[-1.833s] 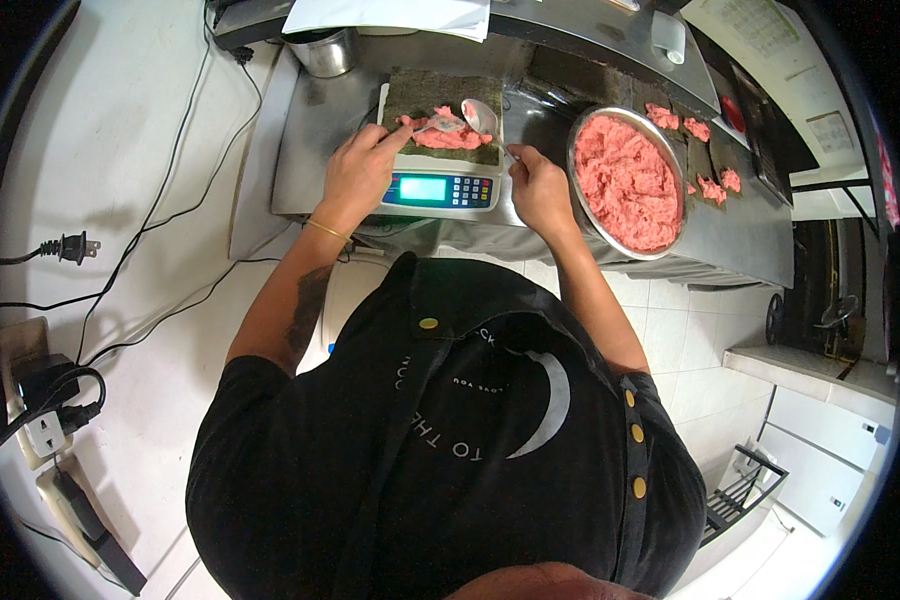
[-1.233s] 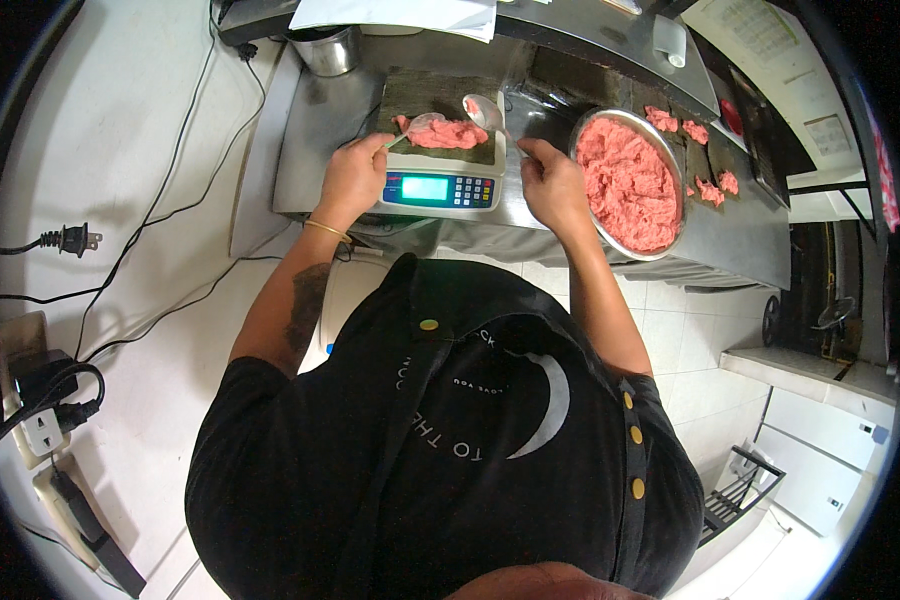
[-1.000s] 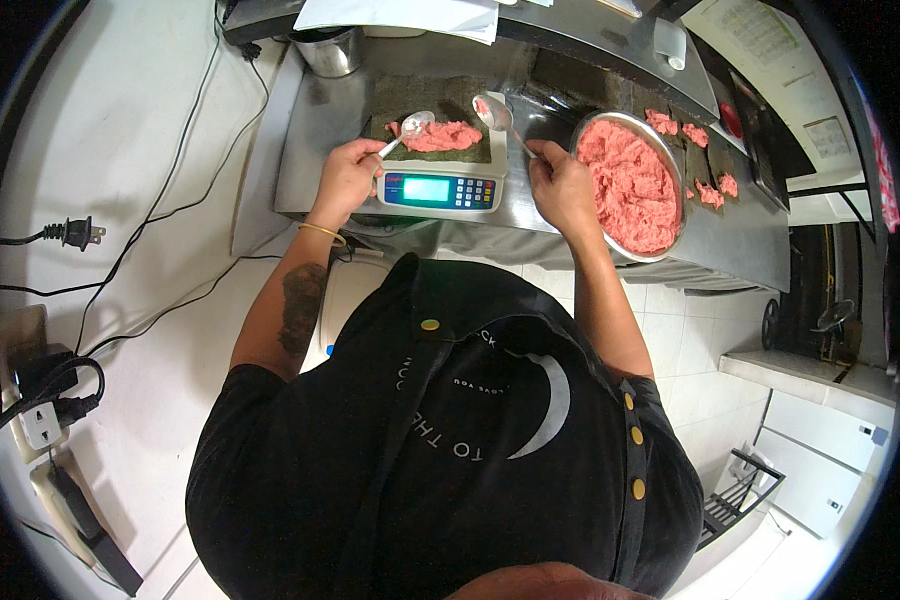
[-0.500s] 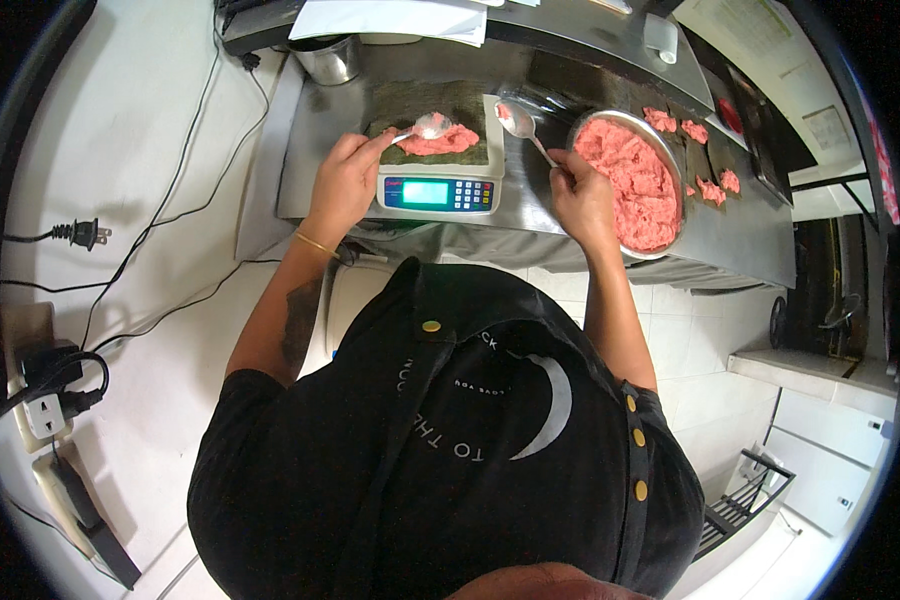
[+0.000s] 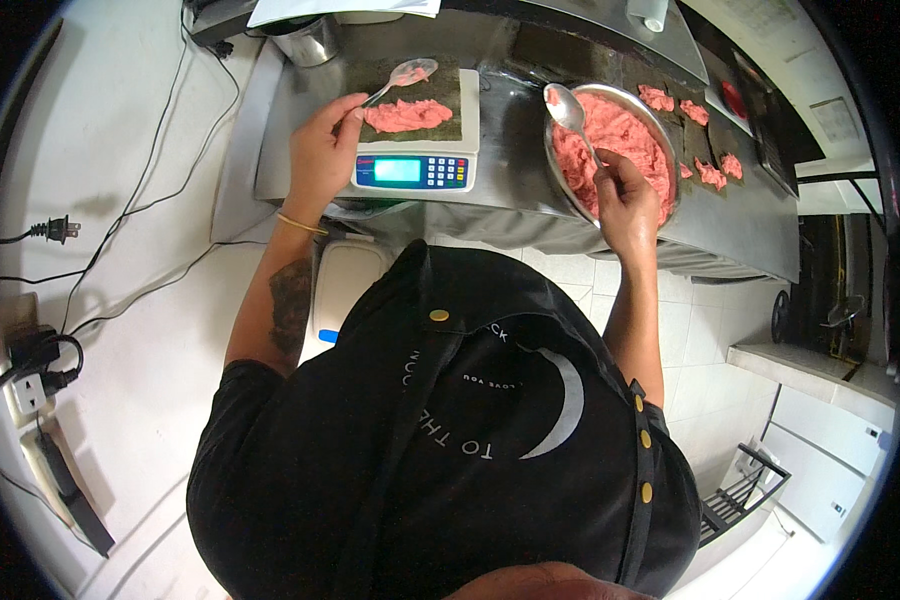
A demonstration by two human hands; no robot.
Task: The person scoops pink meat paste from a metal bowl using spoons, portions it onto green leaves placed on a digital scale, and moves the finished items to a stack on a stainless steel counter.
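Observation:
My left hand (image 5: 330, 135) is closed around the handle of a metal spoon (image 5: 412, 72), which has a little pink paste on it. It hovers over a dark green sheet (image 5: 443, 88), likely seaweed, lying on a digital scale (image 5: 470, 152) with a lit display. A strip of pink minced paste (image 5: 408, 117) lies across that sheet, just nearer to me than the spoon's bowl. My right hand (image 5: 628, 200) grips a second metal spoon (image 5: 567, 108), smeared with paste. This spoon is above the left part of a round steel bowl (image 5: 556, 178) filled with pink paste (image 5: 620, 130).
Right of the bowl, dark sheets carry several small lumps of pink paste (image 5: 710, 175). A steel container (image 5: 308, 42) and white papers (image 5: 340, 10) are at the far left of the steel table (image 5: 515, 175). Black cables (image 5: 150, 225) run along the left wall.
My left hand has lifted its spoon off the paste strip and moved it farther away from me. My right hand has carried its spoon rightward, from beside the scale to over the bowl.

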